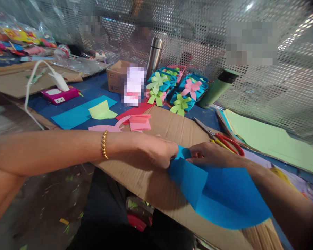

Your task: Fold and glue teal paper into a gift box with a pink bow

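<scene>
A sheet of blue paper point(224, 194), partly folded and bent up into a curve, lies over a flat piece of cardboard point(135, 184). At the paper's far end, my left hand point(160, 151) has its fingers closed on the edge. Close beside it, my right hand point(208, 154) pinches the same end, fingers curled. The fingertips of both hands are partly hidden. Behind my right hand lie scissors point(220, 137) with red handles. Folded pink paper point(140, 122) and a cut pink strip point(104, 128) rest beyond my left wrist.
Small blue paper baskets point(176, 95) with paper flowers stand at the back, near a steel flask point(155, 53) and a green bottle point(219, 88). Green sheets point(273, 139) are stacked on the right. A pink power strip point(60, 94) with a white cable sits on the left.
</scene>
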The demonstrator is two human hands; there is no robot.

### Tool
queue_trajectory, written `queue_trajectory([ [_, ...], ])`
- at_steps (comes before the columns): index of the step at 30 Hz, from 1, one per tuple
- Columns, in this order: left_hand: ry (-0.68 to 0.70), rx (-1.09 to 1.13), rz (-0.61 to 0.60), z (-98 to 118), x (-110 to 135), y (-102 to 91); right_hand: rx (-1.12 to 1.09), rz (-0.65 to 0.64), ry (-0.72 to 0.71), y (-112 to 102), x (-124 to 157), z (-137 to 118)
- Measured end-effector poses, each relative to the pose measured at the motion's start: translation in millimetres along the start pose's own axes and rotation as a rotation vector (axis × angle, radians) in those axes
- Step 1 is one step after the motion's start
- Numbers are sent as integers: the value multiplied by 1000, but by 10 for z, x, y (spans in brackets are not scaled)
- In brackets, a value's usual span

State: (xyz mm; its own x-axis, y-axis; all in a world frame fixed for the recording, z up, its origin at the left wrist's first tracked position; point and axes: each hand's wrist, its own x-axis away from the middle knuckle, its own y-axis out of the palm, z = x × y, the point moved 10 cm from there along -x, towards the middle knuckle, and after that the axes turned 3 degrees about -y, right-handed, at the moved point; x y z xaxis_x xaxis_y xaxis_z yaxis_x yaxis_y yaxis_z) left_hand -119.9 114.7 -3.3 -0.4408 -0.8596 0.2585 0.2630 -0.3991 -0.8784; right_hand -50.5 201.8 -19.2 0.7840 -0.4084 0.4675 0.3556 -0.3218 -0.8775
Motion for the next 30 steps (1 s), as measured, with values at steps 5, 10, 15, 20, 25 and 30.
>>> queue_trajectory([
  [5,20,64,-31,13,12,-11,-24,8,0,11,-4,13],
  [10,-38,79,-87,49,58,-69,-12,19,4,26,-8,40],
  [15,-43,85,-98,46,51,-47,-16,14,-18,18,-2,4],
  [20,-59,37,-22,-10,27,-25,-12,22,-33,-7,-10,-20],
  [25,-87,12,-27,25,39,-52,-30,47,-28,10,-9,46],
  [30,-83,4,-66,-19,22,34,-59,71,-46,19,-6,50],
])
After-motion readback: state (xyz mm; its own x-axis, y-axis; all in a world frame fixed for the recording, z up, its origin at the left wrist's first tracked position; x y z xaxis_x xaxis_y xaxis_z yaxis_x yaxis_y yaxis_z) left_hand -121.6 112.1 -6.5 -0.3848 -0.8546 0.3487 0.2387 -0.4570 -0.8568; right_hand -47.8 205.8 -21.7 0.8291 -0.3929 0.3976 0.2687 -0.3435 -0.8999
